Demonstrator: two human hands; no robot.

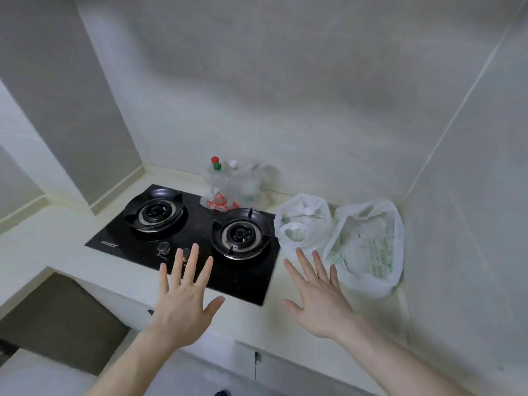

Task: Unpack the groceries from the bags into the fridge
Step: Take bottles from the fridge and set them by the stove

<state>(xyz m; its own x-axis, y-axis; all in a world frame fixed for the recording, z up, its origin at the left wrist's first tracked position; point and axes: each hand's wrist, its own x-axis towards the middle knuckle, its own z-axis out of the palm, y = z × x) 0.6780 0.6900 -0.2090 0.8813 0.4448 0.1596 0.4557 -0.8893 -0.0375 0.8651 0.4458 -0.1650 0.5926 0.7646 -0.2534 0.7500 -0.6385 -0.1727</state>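
Three plastic bags stand on the pale counter [57, 238]. A clear bag [237, 187] holding bottles with red, green and white caps sits behind the stove by the wall. A white bag [303, 221] stands just right of the stove, and a larger white bag with green print [368, 247] fills the right corner. My left hand [183, 298] hovers with spread fingers over the stove's front edge, holding nothing. My right hand [317, 298] is spread flat too, its fingertips close to the white bag. No fridge is in view.
A black two-burner gas stove [200, 224] with two knobs [174, 251] is set into the counter. Tiled walls close in at the back and right. Cabinet doors [285, 367] lie below the counter, and a dark floor recess [57, 318] is at lower left.
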